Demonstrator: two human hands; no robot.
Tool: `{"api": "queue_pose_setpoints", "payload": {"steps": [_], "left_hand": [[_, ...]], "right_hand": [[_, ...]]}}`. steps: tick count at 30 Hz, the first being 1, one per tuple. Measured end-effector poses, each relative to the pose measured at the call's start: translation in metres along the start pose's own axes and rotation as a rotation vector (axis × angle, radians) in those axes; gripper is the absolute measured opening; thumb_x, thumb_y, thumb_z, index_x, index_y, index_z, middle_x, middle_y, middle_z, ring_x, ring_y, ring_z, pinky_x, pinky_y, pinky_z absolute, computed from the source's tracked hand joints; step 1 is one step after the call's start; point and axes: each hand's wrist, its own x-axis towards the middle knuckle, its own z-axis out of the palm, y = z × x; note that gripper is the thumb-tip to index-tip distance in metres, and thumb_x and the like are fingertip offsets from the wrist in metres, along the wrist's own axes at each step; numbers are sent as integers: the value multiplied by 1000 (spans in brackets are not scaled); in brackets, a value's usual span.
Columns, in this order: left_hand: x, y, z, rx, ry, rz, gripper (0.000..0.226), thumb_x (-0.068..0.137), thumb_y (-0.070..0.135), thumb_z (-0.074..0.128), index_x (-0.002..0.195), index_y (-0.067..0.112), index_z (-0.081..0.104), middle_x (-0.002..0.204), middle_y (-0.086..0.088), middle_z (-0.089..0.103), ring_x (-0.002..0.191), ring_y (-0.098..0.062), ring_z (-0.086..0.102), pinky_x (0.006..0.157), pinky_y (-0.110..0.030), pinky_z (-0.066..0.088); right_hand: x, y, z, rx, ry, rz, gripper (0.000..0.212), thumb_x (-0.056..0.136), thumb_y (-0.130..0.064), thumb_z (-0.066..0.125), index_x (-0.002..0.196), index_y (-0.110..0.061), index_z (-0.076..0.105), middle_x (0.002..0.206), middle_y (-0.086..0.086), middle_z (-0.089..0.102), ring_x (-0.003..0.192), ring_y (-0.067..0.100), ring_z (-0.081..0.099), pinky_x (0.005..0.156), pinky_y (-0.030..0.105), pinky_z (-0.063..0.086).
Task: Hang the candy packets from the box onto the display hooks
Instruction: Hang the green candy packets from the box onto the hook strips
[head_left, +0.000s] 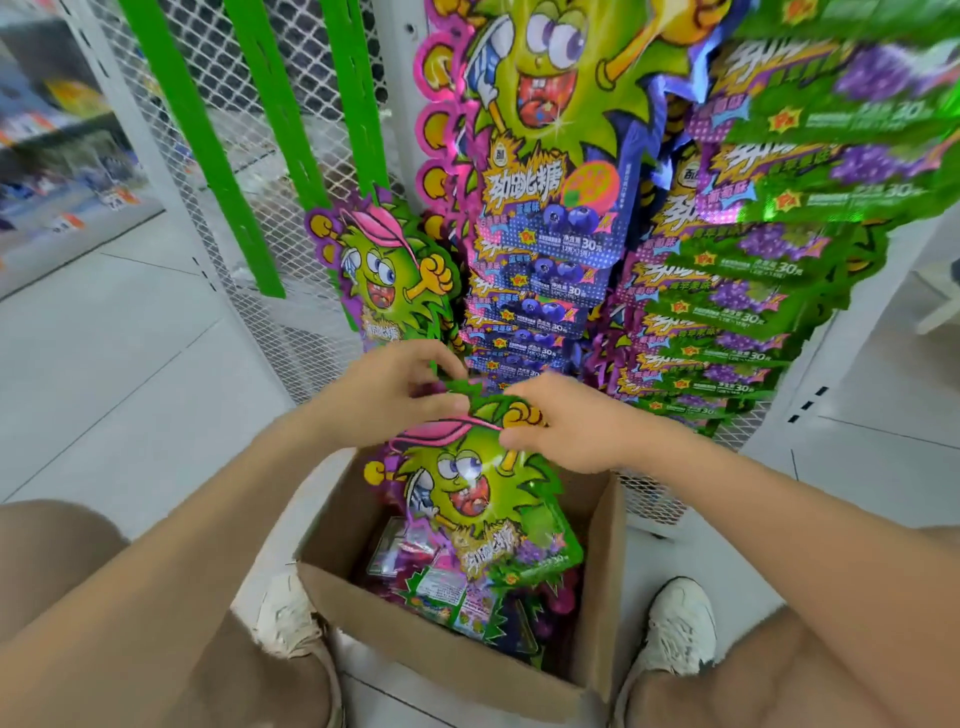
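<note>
Left grip (400, 395): thumb and fingers pinched on the top edge of a green candy packet (483, 499). Right grip (561, 426): fingers curled onto the same top edge beside the printed yellow fist. Its fingertips are partly hidden, so a pinch is judged rather than seen.

Packet held upright over the open cardboard box (415, 649), with its lower end down in the box mouth. Whether it touches the loose packets (441, 582) below cannot be told.

Step judged in hand: the top is being readied for a hook.
- A matching hung packet (389, 275) is seen on the left column, so that column is the likely target.
- No hook is visible; all are covered by stock.
- The hang hole should be kept flat and square between both pinches, and the packet lifted straight up out of the box before it is carried forward.
- The hung packet may need nudging aside so the hook tip can be seen.

Edges and room:
- The blue packets (540, 249) hang just beside the target column, and their jagged edges could snag.
- The grape-print packets (753, 291) crowd in from the right.
- The mesh panel (244, 171) and green uprights (197, 130) stand behind.
- Open room is left over the floor (130, 338) on the left side, so an approach from there is favoured.
</note>
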Motion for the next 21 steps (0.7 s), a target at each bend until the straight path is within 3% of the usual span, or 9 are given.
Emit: {"api": "queue_pose_setpoints", "payload": {"steps": [2, 6, 10, 12, 14, 17, 21], "left_hand": [[-11, 3, -17, -51, 50, -56, 24, 93, 32, 81, 101, 11, 70, 69, -8, 70, 57, -6, 55, 58, -21, 40], [-25, 9, -33, -139, 77, -112, 17, 98, 31, 76, 93, 14, 73, 72, 9, 70, 69, -2, 60, 66, -13, 44], [-32, 17, -38, -193, 87, -20, 15, 101, 27, 71, 98, 12, 72, 84, -2, 71, 82, -10, 62, 83, -30, 49], [-31, 23, -43, -182, 39, 39, 13, 101, 22, 72, 100, 9, 73, 91, -15, 73, 85, -15, 64, 82, -37, 51], [-28, 30, -50, -145, 12, 84, 9, 100, 18, 73, 101, 9, 75, 93, -18, 75, 85, -21, 68, 79, -46, 53], [-18, 38, -64, -117, 89, 91, 10, 98, 23, 76, 103, 14, 77, 93, -9, 79, 90, -26, 75, 84, -49, 57], [19, 35, -87, -67, 517, 52, 31, 105, 36, 66, 131, 21, 66, 126, 5, 71, 116, -7, 66, 98, -36, 54]], "right_hand": [[-5, -7, -7, 106, 38, -8, 27, 100, -21, 70, 80, -9, 57, 66, 0, 49, 59, 12, 41, 57, 33, 34], [-10, -15, -17, 227, 85, 13, 27, 101, -19, 70, 89, 2, 59, 70, 5, 50, 63, 15, 42, 60, 33, 34], [-11, -27, -18, 210, 236, 9, 26, 90, -41, 80, 84, -18, 72, 70, -11, 69, 63, 5, 58, 66, 32, 49], [-12, -41, -14, 260, 378, -30, 21, 85, -49, 82, 98, -32, 78, 88, -18, 78, 84, -5, 71, 83, 27, 58], [-8, -54, -10, 299, 458, -103, 14, 89, -47, 80, 102, -41, 76, 97, -20, 78, 96, -7, 71, 91, 20, 56], [6, -66, -10, 235, 553, -147, 5, 98, -38, 72, 101, -34, 73, 81, -10, 73, 75, 9, 68, 74, 33, 55], [24, -75, -14, 133, 566, -128, 5, 105, -30, 62, 107, -27, 66, 66, -2, 61, 53, 12, 48, 56, 29, 36]]}}
